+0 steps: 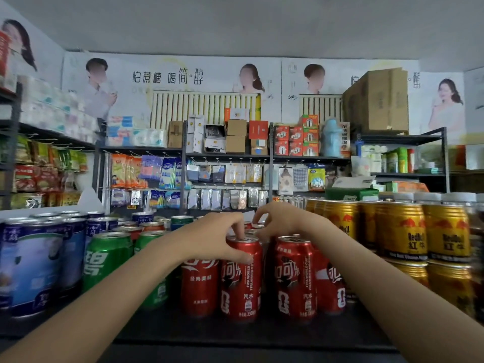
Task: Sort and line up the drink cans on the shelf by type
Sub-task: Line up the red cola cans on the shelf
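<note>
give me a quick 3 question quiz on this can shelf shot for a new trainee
1. True or false: the left hand holds a green can.
2. Which cans stand at the far right of the shelf? A) blue-and-white cans B) gold cans C) green cans
3. Fill in: the green cans stand between the blue-and-white cans and the ____ cans.

Key
1. False. Its thumb and fingers grip the top of a red cola can.
2. B. The gold cans fill the right side, stacked in two layers.
3. Red. The right hand reaches over that red group, fingers curled near the can tops; what it touches is unclear.
</note>
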Demonstrator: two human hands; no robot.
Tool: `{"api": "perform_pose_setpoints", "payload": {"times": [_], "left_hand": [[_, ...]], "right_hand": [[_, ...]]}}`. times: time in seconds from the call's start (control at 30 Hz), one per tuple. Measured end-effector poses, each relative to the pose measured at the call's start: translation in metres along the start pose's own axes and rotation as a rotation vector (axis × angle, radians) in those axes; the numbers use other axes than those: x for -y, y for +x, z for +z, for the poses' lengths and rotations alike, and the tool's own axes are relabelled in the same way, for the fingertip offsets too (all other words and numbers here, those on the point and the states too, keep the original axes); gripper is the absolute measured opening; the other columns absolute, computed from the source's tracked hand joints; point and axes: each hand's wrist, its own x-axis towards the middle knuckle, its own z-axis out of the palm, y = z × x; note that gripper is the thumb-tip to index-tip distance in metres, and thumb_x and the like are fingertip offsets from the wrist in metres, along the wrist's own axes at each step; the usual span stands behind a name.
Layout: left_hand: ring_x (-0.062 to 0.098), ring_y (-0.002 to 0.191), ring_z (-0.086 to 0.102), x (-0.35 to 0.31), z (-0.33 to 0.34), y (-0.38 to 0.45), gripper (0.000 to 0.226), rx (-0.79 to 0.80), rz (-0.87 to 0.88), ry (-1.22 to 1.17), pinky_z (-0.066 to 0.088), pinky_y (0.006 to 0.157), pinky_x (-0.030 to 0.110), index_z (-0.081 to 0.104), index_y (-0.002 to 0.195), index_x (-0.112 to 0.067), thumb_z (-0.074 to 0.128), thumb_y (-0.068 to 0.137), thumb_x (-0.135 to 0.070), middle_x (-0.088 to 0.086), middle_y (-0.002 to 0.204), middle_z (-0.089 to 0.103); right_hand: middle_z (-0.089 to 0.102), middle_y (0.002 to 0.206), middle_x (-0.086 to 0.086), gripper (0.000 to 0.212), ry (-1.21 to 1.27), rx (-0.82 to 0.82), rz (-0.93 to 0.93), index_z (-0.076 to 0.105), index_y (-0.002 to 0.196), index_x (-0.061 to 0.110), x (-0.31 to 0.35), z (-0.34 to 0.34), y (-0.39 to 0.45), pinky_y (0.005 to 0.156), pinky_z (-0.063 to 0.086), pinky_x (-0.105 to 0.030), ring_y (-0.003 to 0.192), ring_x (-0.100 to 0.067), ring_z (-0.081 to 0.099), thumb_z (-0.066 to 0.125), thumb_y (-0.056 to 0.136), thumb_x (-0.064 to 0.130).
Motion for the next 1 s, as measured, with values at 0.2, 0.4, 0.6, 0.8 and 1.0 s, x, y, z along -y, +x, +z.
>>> {"api": "perform_pose_setpoints", "payload": {"times": [0.2,0.4,0.6,0.8,1.0], "left_hand": [[0.003,0.115,0.049,0.019,0.001,-0.012,0.038,0.018,0.081,0.023,0.046,0.094,0.033,0.046,0.102,-0.037,0.072,0.074,-0.040,-0.017,0.124,0.052],[0.003,0.113,0.049,0.018,0.001,-0.009,0.042,-0.034,0.092,0.065,0.042,0.097,0.032,0.052,0.103,-0.030,0.077,0.069,-0.036,-0.016,0.118,0.052],[0.011,0.112,0.041,0.010,0.016,0.023,0.042,-0.036,0.124,0.228,0.034,0.097,0.034,0.051,0.106,-0.024,0.072,0.073,-0.040,-0.015,0.107,0.055],[0.011,0.120,0.049,0.024,-0.014,0.004,0.039,-0.250,0.055,0.024,0.037,0.099,0.028,0.053,0.123,-0.021,0.060,0.086,-0.033,-0.005,0.130,0.053],[0.008,0.097,0.059,0.089,-0.067,-0.059,0.011,-0.308,-0.108,-0.002,0.043,0.081,0.017,0.063,0.098,-0.022,0.060,0.087,-0.020,-0.007,0.101,0.063]], "right_hand": [[0.053,0.127,-0.009,0.035,-0.086,0.095,0.054,0.054,0.116,0.007,0.014,0.012,0.033,0.085,0.040,-0.027,0.113,-0.023,0.050,0.062,0.081,0.008],[0.052,0.119,-0.007,0.042,0.273,-0.046,0.051,0.054,0.108,0.009,0.011,-0.004,0.019,0.081,0.045,-0.027,0.099,-0.019,0.054,0.075,0.072,0.014],[0.057,0.102,-0.002,0.042,0.509,-0.527,-0.063,0.053,0.100,0.008,0.027,-0.060,-0.003,0.071,0.058,-0.034,0.093,-0.026,0.061,0.078,0.067,0.012],[0.058,0.101,0.000,0.044,0.541,-0.685,-0.185,0.053,0.099,0.010,0.047,-0.067,-0.028,0.070,0.058,-0.035,0.088,-0.021,0.063,0.080,0.067,0.019],[0.063,0.088,0.000,0.039,0.743,-0.549,-0.220,0.055,0.095,0.009,0.082,-0.055,-0.027,0.059,0.056,-0.023,0.073,-0.014,0.066,0.081,0.066,0.017]]}}
